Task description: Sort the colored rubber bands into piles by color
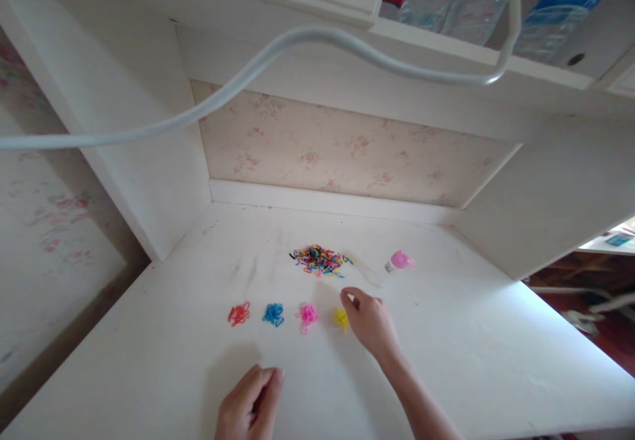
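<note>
Several small rubber bands in mixed colours form a heap (321, 259) in the middle of the white desk. In front of it lie four sorted piles in a row: red bands (239, 313), blue bands (273, 314), pink bands (308, 316) and yellow bands (340, 319). My right hand (370, 321) is over the right edge of the yellow pile, thumb and forefinger pinched; whether a band is between them is too small to tell. Nearer the desk's front, my left hand (251, 401) is closed with fingers curled, and its inside is hidden.
A pink object with a whitish end (401, 260) lies right of the mixed heap. A white cable (317, 35) crosses the upper view. Plastic bottles (476, 3) stand on the shelf above. White side panels (546, 188) bound the desk (446, 334).
</note>
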`<state>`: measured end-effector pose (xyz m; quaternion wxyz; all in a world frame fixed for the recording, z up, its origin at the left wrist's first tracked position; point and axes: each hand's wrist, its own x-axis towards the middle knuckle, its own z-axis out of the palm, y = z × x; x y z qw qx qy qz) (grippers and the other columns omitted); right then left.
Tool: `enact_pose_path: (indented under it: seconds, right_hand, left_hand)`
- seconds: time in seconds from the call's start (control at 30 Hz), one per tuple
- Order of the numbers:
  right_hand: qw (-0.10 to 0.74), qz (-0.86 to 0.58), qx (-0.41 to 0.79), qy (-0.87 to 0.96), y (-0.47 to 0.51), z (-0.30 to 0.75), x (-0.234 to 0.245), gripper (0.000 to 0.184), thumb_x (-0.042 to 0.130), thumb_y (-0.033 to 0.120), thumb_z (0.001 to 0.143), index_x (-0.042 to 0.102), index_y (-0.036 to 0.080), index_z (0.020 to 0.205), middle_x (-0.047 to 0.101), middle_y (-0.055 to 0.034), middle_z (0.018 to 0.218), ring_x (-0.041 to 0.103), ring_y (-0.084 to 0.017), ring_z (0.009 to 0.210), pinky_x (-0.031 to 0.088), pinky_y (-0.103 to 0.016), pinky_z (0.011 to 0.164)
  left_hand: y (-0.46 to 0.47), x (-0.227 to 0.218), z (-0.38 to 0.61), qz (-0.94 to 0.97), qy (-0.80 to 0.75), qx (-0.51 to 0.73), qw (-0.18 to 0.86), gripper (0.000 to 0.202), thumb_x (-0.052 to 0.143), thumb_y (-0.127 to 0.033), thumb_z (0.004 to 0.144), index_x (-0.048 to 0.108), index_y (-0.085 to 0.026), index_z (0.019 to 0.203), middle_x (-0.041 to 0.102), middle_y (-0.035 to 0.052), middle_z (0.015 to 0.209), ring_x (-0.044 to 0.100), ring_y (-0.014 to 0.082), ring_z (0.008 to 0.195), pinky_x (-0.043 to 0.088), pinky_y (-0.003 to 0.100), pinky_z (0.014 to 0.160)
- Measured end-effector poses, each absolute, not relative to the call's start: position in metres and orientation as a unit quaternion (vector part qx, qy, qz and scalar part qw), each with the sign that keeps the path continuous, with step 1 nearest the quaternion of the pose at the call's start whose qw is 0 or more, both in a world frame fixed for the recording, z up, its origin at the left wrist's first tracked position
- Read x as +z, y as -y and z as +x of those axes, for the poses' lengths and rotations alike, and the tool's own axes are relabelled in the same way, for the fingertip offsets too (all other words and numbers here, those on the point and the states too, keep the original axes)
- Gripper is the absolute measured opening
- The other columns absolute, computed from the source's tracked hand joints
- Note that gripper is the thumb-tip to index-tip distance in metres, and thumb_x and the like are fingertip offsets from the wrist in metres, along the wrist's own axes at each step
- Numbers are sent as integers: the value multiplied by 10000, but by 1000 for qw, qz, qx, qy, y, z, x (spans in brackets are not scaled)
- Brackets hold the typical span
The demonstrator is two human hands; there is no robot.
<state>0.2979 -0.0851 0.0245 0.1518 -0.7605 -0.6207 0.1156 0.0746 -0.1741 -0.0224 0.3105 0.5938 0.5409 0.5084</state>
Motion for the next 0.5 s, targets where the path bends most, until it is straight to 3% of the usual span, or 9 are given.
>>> enact_pose_path:
  seconds: [0.23,0.4,0.5]
  right_hand:
    - [50,-790,97,603,28,301,20,302,470,389,844,712,275,984,714,-70,912,654,-218,871,439,-276,712]
    - [40,-799,86,594,25,295,7,438,418,494,862,639,253,1153,700,-111,979,648,-252,907,451,-320,731]
    - [45,-793,81,602,21,295,7,414,371,459,898,641,263,1143,694,-106,1000,645,-242,922,443,-317,742]
  left_hand:
    - [174,-16,72,598,-536,508,311,320,490,-342,884,543,-181,612,404,-38,549,401,82,493,352,168,488]
    - [172,-15,72,608,-528,508,306,329,481,-329,893,535,-179,605,410,-35,548,399,77,488,349,161,477]
    - [172,-13,72,610,-529,508,301,333,479,-340,892,543,-181,607,419,-32,547,408,78,486,356,158,472]
